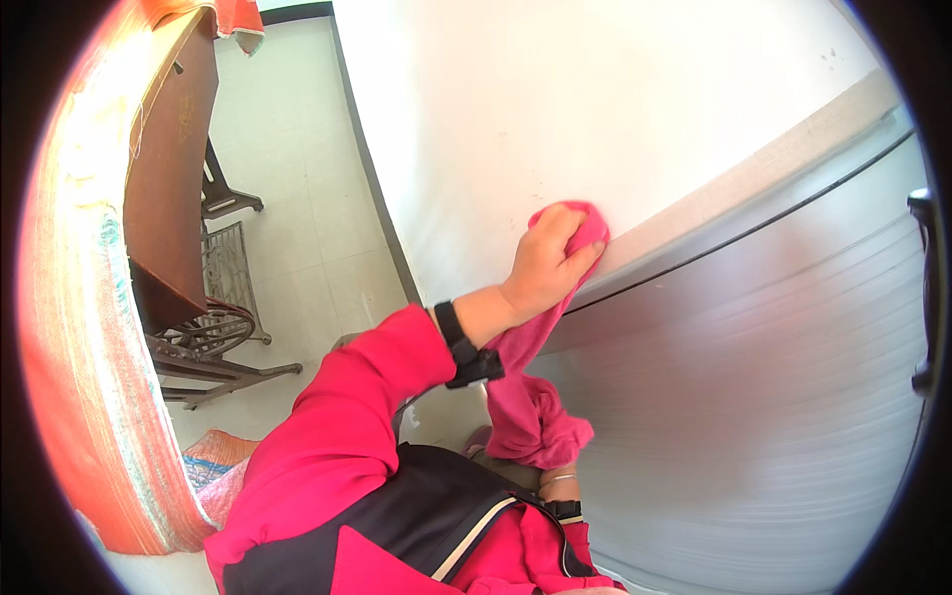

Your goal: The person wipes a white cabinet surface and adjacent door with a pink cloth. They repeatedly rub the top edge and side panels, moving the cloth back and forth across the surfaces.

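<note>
My left hand (547, 264) grips a pink cloth (524, 342) and presses part of it against a smooth white surface (632, 119), close to its beige edge strip (751, 186). From there the cloth hangs down to a crumpled bunch above my right wrist. Folds of that bunch hide the fingers of my right hand (559, 474), where the cloth is gathered; a bangle and a black band show on the wrist. Another black band with a small dark block circles my left wrist.
A silver brushed panel (744, 387) with a dark handle (922, 290) fills the right. On the left stands a brown wooden treadle sewing machine table (167, 178) with an iron base (216, 327), beside an orange striped woven covering (82, 357). Pale tiled floor (305, 163) lies between.
</note>
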A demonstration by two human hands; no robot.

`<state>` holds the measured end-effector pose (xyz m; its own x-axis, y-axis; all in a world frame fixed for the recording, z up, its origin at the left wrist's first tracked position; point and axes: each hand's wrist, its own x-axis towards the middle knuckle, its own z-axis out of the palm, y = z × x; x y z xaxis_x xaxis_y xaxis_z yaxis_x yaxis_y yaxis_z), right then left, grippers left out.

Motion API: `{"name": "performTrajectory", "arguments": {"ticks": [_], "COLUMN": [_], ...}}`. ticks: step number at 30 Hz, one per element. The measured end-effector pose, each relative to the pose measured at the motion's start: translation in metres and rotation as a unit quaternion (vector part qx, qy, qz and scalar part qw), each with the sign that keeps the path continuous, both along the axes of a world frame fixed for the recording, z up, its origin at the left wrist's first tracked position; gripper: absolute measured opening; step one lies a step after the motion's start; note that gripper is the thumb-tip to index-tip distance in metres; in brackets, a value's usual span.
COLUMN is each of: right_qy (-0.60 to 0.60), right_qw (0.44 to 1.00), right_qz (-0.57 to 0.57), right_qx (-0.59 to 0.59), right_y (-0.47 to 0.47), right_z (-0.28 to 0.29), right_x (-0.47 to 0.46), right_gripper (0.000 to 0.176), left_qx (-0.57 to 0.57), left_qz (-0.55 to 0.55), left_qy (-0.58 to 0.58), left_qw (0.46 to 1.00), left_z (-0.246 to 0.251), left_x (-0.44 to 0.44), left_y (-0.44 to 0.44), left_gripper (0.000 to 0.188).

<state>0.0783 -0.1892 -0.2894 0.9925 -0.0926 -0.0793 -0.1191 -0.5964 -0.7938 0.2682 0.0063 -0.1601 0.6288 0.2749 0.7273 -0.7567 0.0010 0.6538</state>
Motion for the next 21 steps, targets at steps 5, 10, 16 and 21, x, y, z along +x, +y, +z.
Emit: {"name": "performTrajectory", "arguments": {"ticks": [5, 10, 16, 21], "right_qy": [-0.006, -0.007, -0.013, -0.021], "right_qw": [1.0, 1.0, 1.0, 0.999], "right_qz": [-0.002, -0.003, -0.004, -0.008], "right_qx": [0.009, 0.013, 0.019, 0.024], "right_y": [0.0, -0.001, 0.001, -0.002], "right_z": [-0.003, -0.004, -0.001, 0.001], "right_x": [-0.003, -0.001, 0.002, 0.003], "right_gripper": [0.049, 0.049, 0.05, 0.05], "left_qx": [-0.008, -0.022, 0.062, 0.057], "left_qz": [0.077, 0.081, -0.001, 0.107], "left_qy": [-0.169, -0.196, -0.118, -0.228], "left_qw": [0.983, 0.977, 0.991, 0.966], "left_z": [0.096, 0.132, 0.083, 0.199], "left_x": [0.067, 0.071, 0.034, 0.072], "left_y": [0.003, 0.006, 0.007, 0.006], "left_gripper": [0.022, 0.024, 0.021, 0.025]}}
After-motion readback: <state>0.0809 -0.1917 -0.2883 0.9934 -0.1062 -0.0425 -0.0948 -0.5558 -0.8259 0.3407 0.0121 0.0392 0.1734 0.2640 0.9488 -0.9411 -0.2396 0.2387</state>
